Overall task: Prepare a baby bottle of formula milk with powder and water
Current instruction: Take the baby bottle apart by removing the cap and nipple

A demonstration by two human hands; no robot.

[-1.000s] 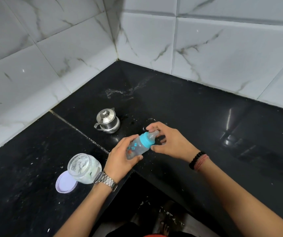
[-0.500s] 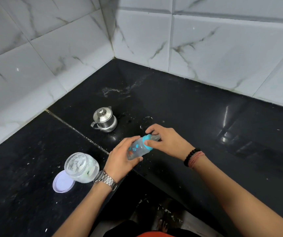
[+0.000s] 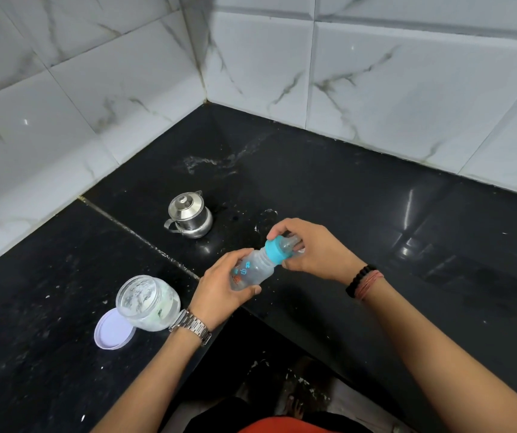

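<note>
Since the last frame our right hand (image 3: 313, 251) shifted grip on the blue collar (image 3: 275, 251); left hand (image 3: 219, 289) wraps the baby bottle (image 3: 252, 271), tilted above the counter (image 3: 376, 214) edge, near the powder jar (image 3: 148, 303).

Single head cam, looked forward and steeply down at surface (image 3: 360, 195) corner, close over hands; wide-angle, no second view.

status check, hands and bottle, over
Left hand grips baby bottle body, tilted. Right hand grips blue cap. Open powder jar and steel pot stand clear.
</note>
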